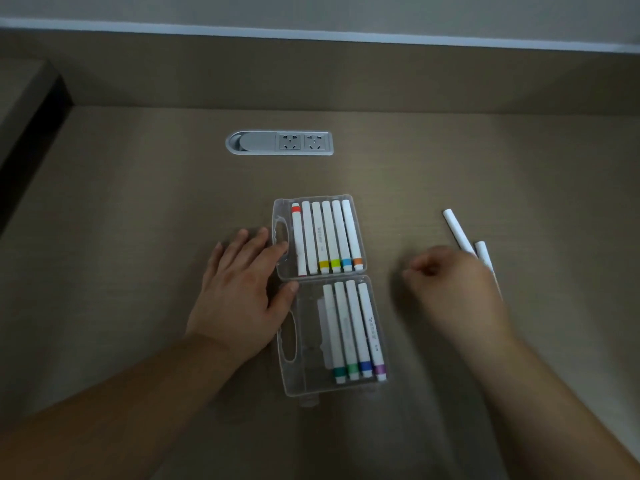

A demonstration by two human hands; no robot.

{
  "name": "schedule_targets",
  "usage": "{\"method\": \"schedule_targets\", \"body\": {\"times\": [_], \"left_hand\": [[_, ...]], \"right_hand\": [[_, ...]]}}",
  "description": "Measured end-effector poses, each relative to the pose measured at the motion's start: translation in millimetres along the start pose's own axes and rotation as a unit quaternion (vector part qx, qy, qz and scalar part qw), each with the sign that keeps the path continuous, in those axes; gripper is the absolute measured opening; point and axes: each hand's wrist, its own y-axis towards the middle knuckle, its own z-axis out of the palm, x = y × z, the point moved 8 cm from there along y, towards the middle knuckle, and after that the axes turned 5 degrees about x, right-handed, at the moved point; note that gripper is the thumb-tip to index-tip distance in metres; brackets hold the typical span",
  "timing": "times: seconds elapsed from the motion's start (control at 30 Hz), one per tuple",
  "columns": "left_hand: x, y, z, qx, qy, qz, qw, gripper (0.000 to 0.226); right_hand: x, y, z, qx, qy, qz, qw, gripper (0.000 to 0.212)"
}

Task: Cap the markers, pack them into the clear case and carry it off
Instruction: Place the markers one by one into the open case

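My left hand lies flat at the clear case's 9 o'clock, grip wide, so it can't slide on the counter. My right hand is blurry, grip unclear, near two loose markers at 3 o'clock.

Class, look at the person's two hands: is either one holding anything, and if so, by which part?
The left hand holds nothing; it rests flat, fingertips touching the clear case at its left edge. The right hand is blurred beside two loose markers; whether it grips one cannot be told.
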Motion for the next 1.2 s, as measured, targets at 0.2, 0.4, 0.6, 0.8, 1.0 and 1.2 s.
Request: {"method": "schedule_targets", "body": {"times": [0.2,0.4,0.6,0.8,1.0,1.2], "left_hand": [[-1,0,-1,0.002,-0.001,0.001,1.000,0.067],[0,-1,-1,-0.003,-0.001,0.000,1.000,0.065],[0,-1,-2,-0.001,0.000,-0.005,1.000,0.064],[-2,-1,-3,-0.008,0.001,-0.004,1.000,0.064],[-2,-1,-3,-0.003,0.011,-0.002,1.000,0.065],[-2,0,-2,-0.001,0.012,-0.002,1.000,0.065]], "right_hand": [[-31,45,-46,-0.081,-0.151,0.022,0.985,0.014],[-27,59,-31,-0.051,-0.209,0.014,0.976,0.012],[-4,21,12,0.039,-0.122,-0.002,0.992,0.005],[24,-40,52,0.212,0.103,0.029,0.971,0.011],[41,-52,77,0.201,0.054,0.016,0.978,0.014],[48,-52,80,0.198,0.016,0.014,0.980,0.018]]}}
